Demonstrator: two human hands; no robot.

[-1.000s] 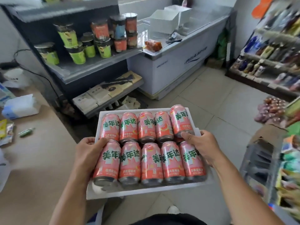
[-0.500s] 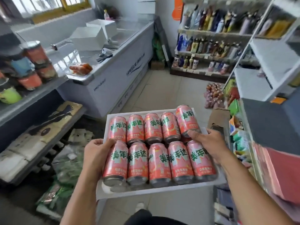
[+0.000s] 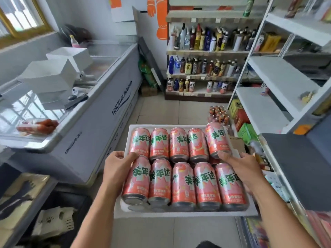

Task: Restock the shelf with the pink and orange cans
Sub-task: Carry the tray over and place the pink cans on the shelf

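10 pink cans (image 3: 180,183) on one tray (image 3: 179,214), two rows of five. The left grip (image 3: 117,167) and right grip (image 3: 241,167) each clasp a tray side, thumbs on cans.

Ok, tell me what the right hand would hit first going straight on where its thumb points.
The right hand, gripping the tray by its edge, points its thumb inward: first comes the tilted back-right can, whose base the thumb seems to touch.
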